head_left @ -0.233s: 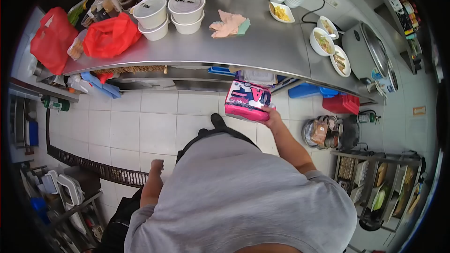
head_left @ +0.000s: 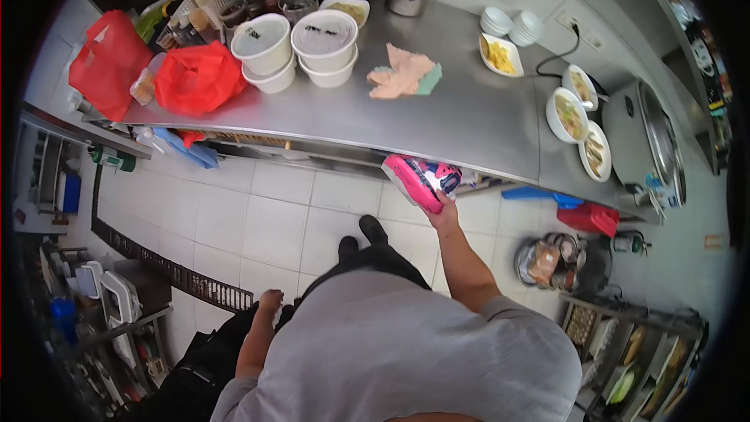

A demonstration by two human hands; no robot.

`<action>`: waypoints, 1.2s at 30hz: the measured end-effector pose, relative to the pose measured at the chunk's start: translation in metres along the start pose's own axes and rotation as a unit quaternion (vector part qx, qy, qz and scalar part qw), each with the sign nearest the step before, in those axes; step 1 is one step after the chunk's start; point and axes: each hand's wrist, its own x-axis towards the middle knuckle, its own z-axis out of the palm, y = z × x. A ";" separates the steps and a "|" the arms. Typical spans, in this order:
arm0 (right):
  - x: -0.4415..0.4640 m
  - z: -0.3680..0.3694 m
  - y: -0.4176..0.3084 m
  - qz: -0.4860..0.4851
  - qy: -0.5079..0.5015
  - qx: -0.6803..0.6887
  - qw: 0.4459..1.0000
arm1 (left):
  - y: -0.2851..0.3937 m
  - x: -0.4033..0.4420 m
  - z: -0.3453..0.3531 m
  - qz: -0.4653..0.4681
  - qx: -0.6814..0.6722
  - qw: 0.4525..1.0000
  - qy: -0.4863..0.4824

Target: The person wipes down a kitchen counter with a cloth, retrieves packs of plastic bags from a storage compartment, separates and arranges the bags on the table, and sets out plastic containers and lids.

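Note:
My right hand (head_left: pixel 444 215) is closed on the near right end of a pink pack (head_left: pixel 418 181) with dark blue and white print. The pack is tilted and held just in front of the counter's front edge, above the floor. What kind of goods it contains, I cannot make out. My left hand (head_left: pixel 271 302) hangs low at my left side, close to some black fabric (head_left: pixel 205 363). It is small in view and its fingers are partly turned away, so I cannot tell whether they are apart or closed.
On the steel counter (head_left: pixel 476 121) stand lidded white tubs (head_left: pixel 324 37), red plastic bags (head_left: pixel 199 78), a pink-and-green cloth (head_left: pixel 404 72), food bowls (head_left: pixel 567 115) and a large cooker (head_left: pixel 637 133). A wire rack (head_left: pixel 637 344) is at right; a floor drain grate (head_left: pixel 168 270) runs at left.
The pink pack has tipped, showing more of its pink side, with my right hand still on it. The view has shifted, so the counter appears lower and further right.

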 end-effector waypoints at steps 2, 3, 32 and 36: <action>0.037 0.017 0.001 -0.013 -0.012 0.029 0.999 | 0.026 -0.013 0.006 -0.184 -0.279 0.937 0.101; 0.050 0.033 0.000 -0.032 0.014 0.006 0.999 | 0.039 -0.020 -0.001 -0.137 -0.230 0.960 0.088; -0.007 0.261 0.014 -0.470 -0.363 -0.729 0.341 | 0.219 0.016 -0.071 -0.207 -0.234 0.941 0.132; -0.020 0.225 -0.010 -0.457 -0.406 -0.707 0.355 | 0.124 0.054 -0.013 -0.127 -0.208 0.964 0.106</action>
